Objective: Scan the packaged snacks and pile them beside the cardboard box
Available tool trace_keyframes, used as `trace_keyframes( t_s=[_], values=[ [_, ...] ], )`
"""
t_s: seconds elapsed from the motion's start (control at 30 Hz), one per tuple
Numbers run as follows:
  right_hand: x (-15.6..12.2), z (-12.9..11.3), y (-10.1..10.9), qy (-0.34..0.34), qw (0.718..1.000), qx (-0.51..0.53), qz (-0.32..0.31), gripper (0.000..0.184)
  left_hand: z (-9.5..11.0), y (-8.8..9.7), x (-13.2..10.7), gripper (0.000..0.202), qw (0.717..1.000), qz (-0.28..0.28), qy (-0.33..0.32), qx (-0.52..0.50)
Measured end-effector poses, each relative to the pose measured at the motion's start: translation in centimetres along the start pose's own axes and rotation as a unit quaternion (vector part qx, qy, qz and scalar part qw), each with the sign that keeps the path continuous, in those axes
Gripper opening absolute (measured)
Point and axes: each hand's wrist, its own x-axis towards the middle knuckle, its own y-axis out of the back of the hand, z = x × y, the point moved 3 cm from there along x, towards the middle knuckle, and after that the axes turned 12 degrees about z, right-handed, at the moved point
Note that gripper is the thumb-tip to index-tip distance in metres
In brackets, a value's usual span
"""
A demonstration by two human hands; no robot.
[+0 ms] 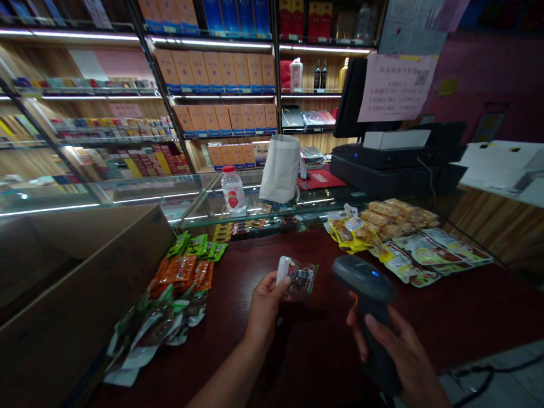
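Note:
My left hand [267, 296] pinches a small clear snack packet [302, 275] with dark contents above the dark red-brown counter [246, 272]. My right hand [393, 345] is wrapped around the handle of a black barcode scanner [365, 279], with a blue light on its top. The scanner's head points toward the packet, a short gap apart. Left of my hands lie green snack packets [198, 246], orange packets [182, 273] and clear-and-green packets [164, 320]. To the right are yellow packets [352, 232], wrapped golden snacks [395, 218] and flat white-green packets [437, 255].
An open cardboard box [140, 238] stands at the left. On the glass display case are a red-capped bottle [232, 190] and a white paper bag [280, 170]. A monitor [351, 96] and black register unit [395, 170] stand at the back right. Boxed goods fill shelves behind.

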Motion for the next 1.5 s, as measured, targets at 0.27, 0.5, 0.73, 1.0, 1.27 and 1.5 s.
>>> trace_keyframes(
  t_s=[0.27,0.5,0.73,1.0,1.27,1.5],
  values=[
    [-0.5,0.0,-1.2,-0.033,0.995,-0.085,-0.035,0.048,-0.6,0.2,0.4,0.039,0.998,0.033,-0.013,-0.042],
    [-0.9,0.0,-1.3,-0.037,0.996,-0.077,-0.014,0.05,-0.9,0.6,0.9,0.04,0.997,0.047,-0.01,-0.062],
    [-0.9,0.3,-0.6,-0.051,0.993,-0.088,-0.053,0.048,-0.7,0.3,0.7,0.038,0.997,0.046,-0.02,-0.055],
    [-1.6,0.2,-0.4,-0.043,0.997,-0.057,-0.022,0.046,-0.4,0.1,0.4,0.032,0.999,0.019,-0.038,-0.028],
    [-2.0,1.3,2.1,-0.089,0.989,-0.111,-0.036,0.058,0.6,0.7,-0.8,0.043,0.993,0.071,-0.045,-0.079],
    [-0.6,2.8,4.0,-0.122,0.979,-0.157,-0.038,0.067,5.1,5.3,-5.6,0.01,0.974,0.164,-0.021,-0.157]
  ],
)
